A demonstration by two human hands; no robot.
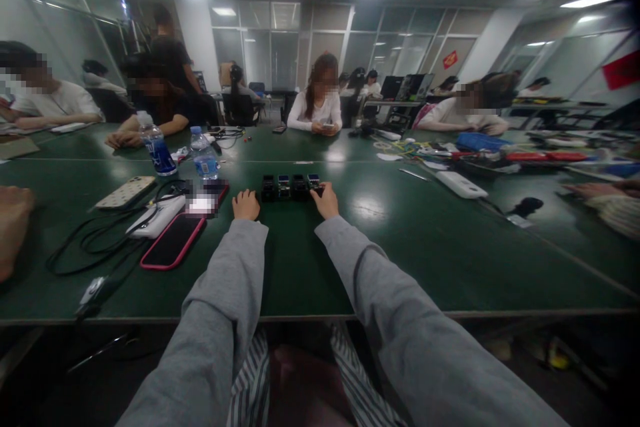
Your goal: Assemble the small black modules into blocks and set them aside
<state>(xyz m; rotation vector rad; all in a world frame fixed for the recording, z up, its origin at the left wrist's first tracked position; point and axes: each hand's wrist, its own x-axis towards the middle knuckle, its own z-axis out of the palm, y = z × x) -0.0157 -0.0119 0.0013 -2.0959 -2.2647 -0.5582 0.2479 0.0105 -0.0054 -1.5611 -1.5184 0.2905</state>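
Note:
A row of small electronic modules stands on the green table in front of me. From the left it runs: a black block, a module with a small screen, another black block, and a second module with a small screen. My right hand has its thumb and fingers closed at the right-hand screen module, which stays in line with the others. My left hand rests on the table just left of the row, fingers slightly bent and apart, holding nothing.
Left of my arm lie a pink-edged phone, a white power bank and black cables. Two bottles stand behind them. Right are a white power strip and piled cables. Several people sit around the table.

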